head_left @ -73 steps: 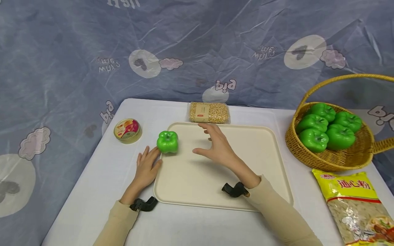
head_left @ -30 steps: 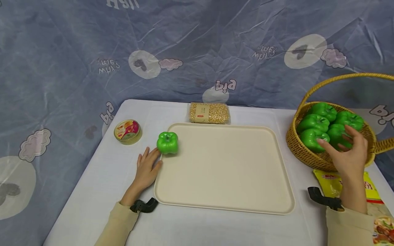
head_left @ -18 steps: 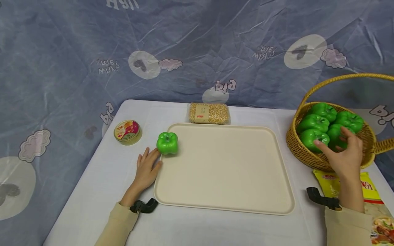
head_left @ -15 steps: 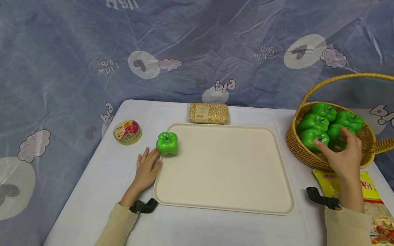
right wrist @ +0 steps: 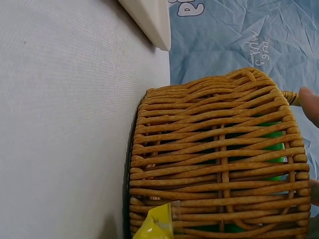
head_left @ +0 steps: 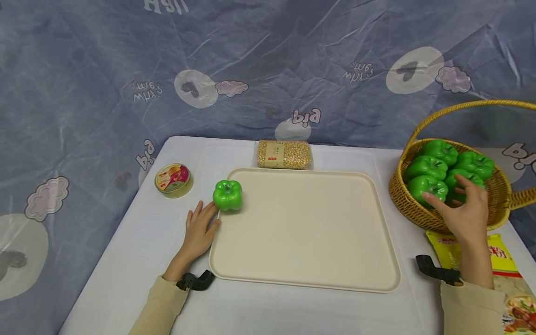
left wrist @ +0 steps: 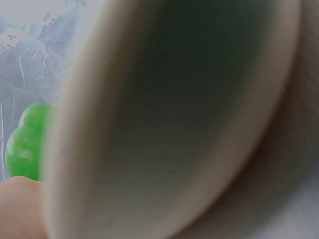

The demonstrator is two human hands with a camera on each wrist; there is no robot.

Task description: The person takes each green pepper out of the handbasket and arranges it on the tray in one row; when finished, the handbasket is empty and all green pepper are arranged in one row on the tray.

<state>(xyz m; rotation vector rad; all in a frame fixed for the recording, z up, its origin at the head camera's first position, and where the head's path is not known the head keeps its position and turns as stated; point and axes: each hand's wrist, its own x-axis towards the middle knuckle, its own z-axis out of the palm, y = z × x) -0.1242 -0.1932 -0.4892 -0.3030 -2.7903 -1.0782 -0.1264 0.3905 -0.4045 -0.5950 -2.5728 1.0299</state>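
Observation:
My left hand (head_left: 201,230) lies flat beside the left rim of the cream tray (head_left: 301,232), fingertips right at a green bell pepper (head_left: 228,195) in the tray's far left corner. In the left wrist view that pepper (left wrist: 25,149) shows past the blurred tray edge. Over the wicker basket (head_left: 412,216) on the right, my right hand (head_left: 471,216) has thumb and fingers spread apart. Its thumb overlaps the front bell pepper (head_left: 420,188), and its fingers overlap the pepper (head_left: 454,180) to the right. In the right wrist view the basket's woven side (right wrist: 214,164) hides most of the peppers.
A round tin (head_left: 173,180) stands left of the tray. Behind the tray lies a pack of corn kernels (head_left: 293,155). A yellow pasta bag (head_left: 517,284) lies in front of the basket, partly under the right forearm. The basket's tall handle (head_left: 460,108) arches over it.
My right hand has gone from above the tray to the basket, then shifted slightly left among the peppers. My left hand and the pepper in the tray have stayed in place.

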